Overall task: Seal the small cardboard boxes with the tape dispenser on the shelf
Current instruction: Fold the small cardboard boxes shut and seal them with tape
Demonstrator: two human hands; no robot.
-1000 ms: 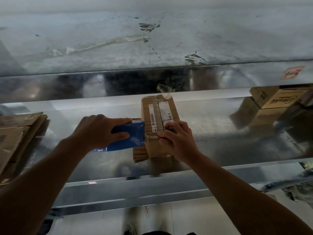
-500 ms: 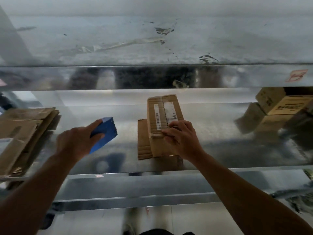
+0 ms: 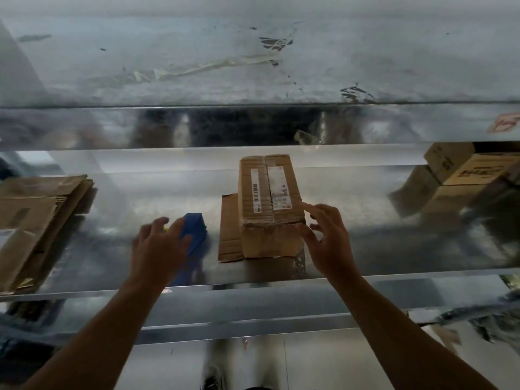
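Note:
A small brown cardboard box (image 3: 261,192) with white labels stands on the shiny metal shelf (image 3: 365,235), its top flaps closed along a centre seam. The blue tape dispenser (image 3: 195,229) sits on the shelf just left of the box. My left hand (image 3: 157,251) lies over the dispenser's left side with its fingers loosely spread, touching it. My right hand (image 3: 329,243) hovers at the box's near right corner with fingers straight and spread, the index fingertip at the top edge.
A flat cardboard piece (image 3: 229,229) lies against the box's left side. Flattened cartons (image 3: 33,215) are piled at the shelf's left end. More boxes (image 3: 464,170) stand at the far right. An upper shelf overhangs close above, and the floor shows below.
My left hand carried the dispenser away from the box, set it down on the shelf and loosened its grip. My right hand lifted off the box top and spread its fingers.

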